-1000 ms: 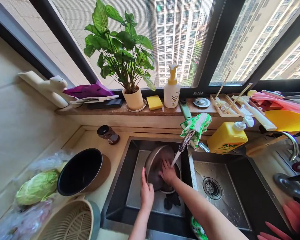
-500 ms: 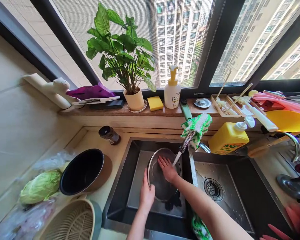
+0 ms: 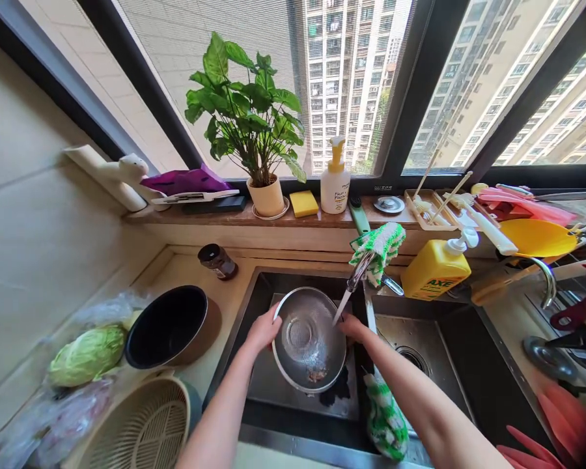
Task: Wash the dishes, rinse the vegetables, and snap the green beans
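Note:
A round steel mesh strainer (image 3: 308, 339) is held over the left basin of the black double sink (image 3: 254, 296), with a few scraps at its bottom. My left hand (image 3: 262, 329) grips its left rim. My right hand (image 3: 354, 326) grips its right rim. Water runs from the tap (image 3: 356, 279) into the strainer. A green and white cloth (image 3: 381, 242) hangs over the tap.
A black pot (image 3: 168, 326), a cabbage (image 3: 88, 355) in plastic and a beige colander (image 3: 137, 433) sit on the left counter. A yellow detergent bottle (image 3: 437, 268) stands by the tap. A potted plant (image 3: 254, 130), sponge (image 3: 303, 203) and soap dispenser (image 3: 335, 177) line the sill. Another green cloth (image 3: 385, 417) drapes over the sink divider.
The strainer has turned from tilted on edge to facing up. My right hand left its inside and took the right rim; my left hand shifted to the left rim.

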Demonstrator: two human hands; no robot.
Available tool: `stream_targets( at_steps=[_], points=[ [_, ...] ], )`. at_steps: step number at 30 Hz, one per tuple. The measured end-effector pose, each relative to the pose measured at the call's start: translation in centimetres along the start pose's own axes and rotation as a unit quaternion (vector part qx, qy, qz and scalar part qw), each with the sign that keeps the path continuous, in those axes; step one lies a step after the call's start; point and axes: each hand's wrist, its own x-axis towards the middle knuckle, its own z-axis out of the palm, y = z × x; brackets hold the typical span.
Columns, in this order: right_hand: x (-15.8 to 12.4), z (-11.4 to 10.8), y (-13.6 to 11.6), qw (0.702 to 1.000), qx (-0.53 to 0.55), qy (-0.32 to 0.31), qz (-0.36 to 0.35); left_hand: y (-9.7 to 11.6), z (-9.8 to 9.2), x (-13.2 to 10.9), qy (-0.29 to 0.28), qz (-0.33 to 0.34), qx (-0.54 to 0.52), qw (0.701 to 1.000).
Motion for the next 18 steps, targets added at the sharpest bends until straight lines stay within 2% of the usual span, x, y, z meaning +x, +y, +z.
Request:
stream_targets(
  at_steps=[1,3,5,6,7,8,10,12,13,15,16,18],
  points=[
    [-0.2,-0.5,0.0,1.0,0.012,-0.023,0.0,-0.2,0.0,0.7,0.003,-0.018,0.003,1.0],
    [-0.7,-1.6,-0.1,0.999,0.018,-0.042,-0.009,0.0,1.1,1.7,0.046,-0.033,0.009,0.998],
    [-1.5,-2.9,-0.2,0.999,0.014,-0.025,-0.026,1.7,3.5,2.3,0.101,0.018,-0.026,0.994],
    [-1.9,-3.6,-0.3,0.999,0.01,-0.008,-0.037,3.1,5.0,2.6,0.117,0.063,-0.071,0.989],
    [-2.3,-4.1,-0.3,0.999,0.002,0.016,-0.049,4.9,6.5,2.8,0.109,0.104,-0.134,0.979],
    [-2.7,-4.6,-0.3,0.997,-0.014,0.043,-0.062,6.9,7.9,3.1,0.085,0.116,-0.208,0.967],
    [-3.3,-5.2,0.0,0.989,-0.061,0.095,-0.09,11.1,10.2,3.5,0.053,0.121,-0.256,0.958],
    [-3.5,-5.5,0.6,0.98,-0.103,0.132,-0.104,14.5,11.3,4.0,0.035,0.118,-0.281,0.952],
    [-3.5,-5.5,1.0,0.979,-0.109,0.143,-0.1,15.6,11.4,4.1,0.028,0.118,-0.29,0.949],
    [-3.3,-5.6,1.9,0.981,-0.079,0.161,-0.075,16.0,10.7,4.1,0.02,0.121,-0.299,0.946],
    [-3.2,-5.6,2.4,0.982,-0.052,0.171,-0.06,15.2,10.1,4.0,0.022,0.122,-0.299,0.946],
    [-2.8,-5.9,3.1,0.983,0.003,0.178,-0.038,12.3,8.7,3.4,0.063,0.111,-0.284,0.95]
  ],
)
